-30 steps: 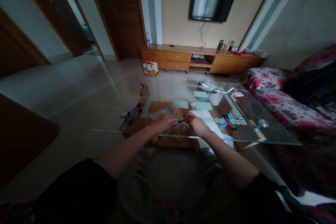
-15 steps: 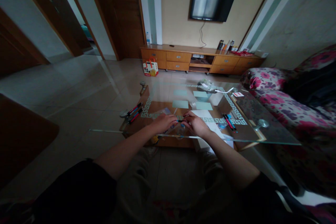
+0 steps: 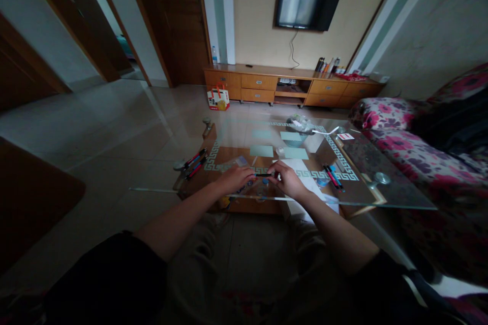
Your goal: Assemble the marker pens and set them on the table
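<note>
L hand and R hand sit close together over the near edge of the glass table, a small gap between them. A thin dark pen spans that gap, lying roughly level; each hand pinches one end with its fingertips, so both are closed on it. Can't tell whether it's one piece or cap + barrel, too small and dim. Pen sits just above the tabletop, near the front edge, about mid-table.

Under/behind R hand: white paper sheet on the glass, running back from the wrist. Small bluish bits by the L hand fingers, unclear what. Clear plastic wrapper just beyond L hand.

Table L end: bunch of red/black pens lying slanted, well apart from the hands. R side: another few pens, red and black, near the Greek-key border. Pale green rectangles in the glass, mid-table. Far end: crumpled bag in a small basket, a red-white card near the far R corner. Metal corner fitting near R.

Beyond: tiled floor, paper shopping bag by a wood TV cabinet, wall TV above. Floral sofa at R. Dark sleeves and lap in the foreground.
</note>
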The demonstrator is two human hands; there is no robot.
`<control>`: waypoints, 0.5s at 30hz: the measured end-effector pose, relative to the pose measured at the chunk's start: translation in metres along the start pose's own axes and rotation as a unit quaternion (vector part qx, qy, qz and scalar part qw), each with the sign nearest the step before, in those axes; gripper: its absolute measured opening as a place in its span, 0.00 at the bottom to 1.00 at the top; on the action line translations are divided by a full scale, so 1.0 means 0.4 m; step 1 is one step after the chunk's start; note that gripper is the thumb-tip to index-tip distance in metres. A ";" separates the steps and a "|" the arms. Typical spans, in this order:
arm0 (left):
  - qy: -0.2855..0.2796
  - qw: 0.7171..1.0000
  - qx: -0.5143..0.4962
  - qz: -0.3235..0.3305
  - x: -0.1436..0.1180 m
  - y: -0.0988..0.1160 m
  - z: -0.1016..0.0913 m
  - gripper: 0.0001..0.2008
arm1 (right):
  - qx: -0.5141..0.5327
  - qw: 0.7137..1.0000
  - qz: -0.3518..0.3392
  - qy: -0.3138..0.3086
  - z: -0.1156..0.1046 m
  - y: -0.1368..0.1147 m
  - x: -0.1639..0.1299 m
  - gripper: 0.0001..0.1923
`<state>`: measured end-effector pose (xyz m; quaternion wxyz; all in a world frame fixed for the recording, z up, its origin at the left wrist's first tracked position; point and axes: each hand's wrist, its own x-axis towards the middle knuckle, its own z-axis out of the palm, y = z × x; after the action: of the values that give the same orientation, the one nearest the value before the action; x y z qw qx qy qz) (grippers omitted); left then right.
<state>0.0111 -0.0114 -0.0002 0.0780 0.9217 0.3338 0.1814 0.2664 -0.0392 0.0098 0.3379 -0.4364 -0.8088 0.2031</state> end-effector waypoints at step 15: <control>-0.004 1.000 0.007 -0.026 0.003 0.009 -0.007 0.16 | 0.201 0.946 0.163 0.197 -0.020 0.070 -0.007 0.21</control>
<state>0.0131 -0.0134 0.0040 0.0779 0.9138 0.3589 0.1735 0.2892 -0.0265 -0.0031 0.5336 -0.5165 -0.5865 0.3233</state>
